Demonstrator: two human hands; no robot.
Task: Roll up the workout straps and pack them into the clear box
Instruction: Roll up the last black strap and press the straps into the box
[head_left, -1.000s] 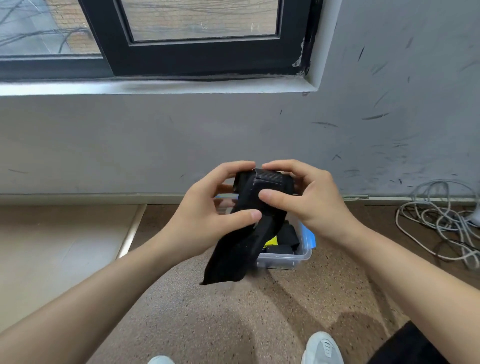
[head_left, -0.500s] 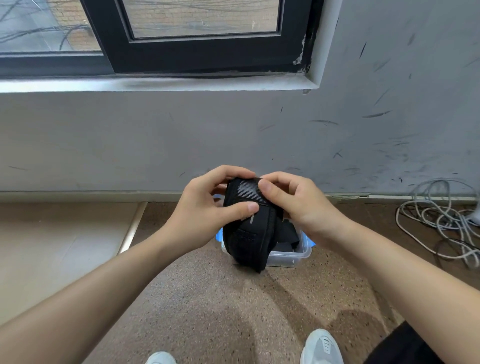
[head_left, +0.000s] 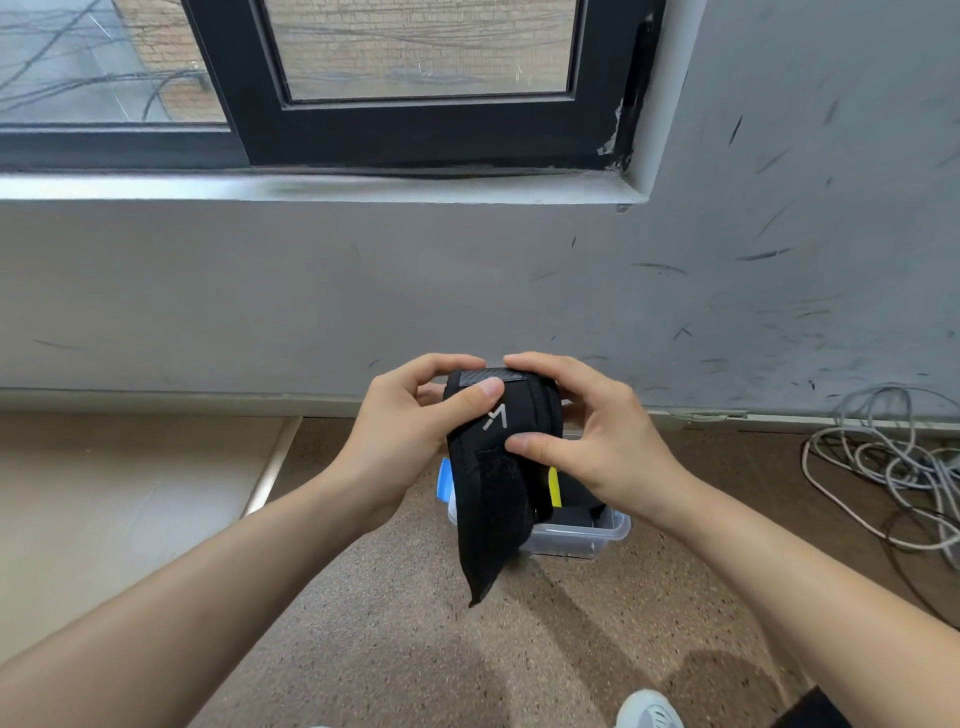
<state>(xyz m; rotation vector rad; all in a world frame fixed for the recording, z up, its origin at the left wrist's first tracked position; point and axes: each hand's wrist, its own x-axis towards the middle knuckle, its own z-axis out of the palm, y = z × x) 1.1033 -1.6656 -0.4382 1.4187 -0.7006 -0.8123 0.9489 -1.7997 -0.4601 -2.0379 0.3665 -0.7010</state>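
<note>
Black strap (head_left: 491, 493), one; clear box (head_left: 576, 538), one

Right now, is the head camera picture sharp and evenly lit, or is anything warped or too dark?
Head view: sharp, the white mark on the black strap is legible; soft light, no glare; faint shadows lie on the floor; the wide lens slants the window frame; dark things inside the clear box lose detail.

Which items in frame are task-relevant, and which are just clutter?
Job: black strap, gripped by left hand and right hand; clear box on the floor, packed straps inside.
Lying about: coiled grey cable by the wall; white shoe.
</note>
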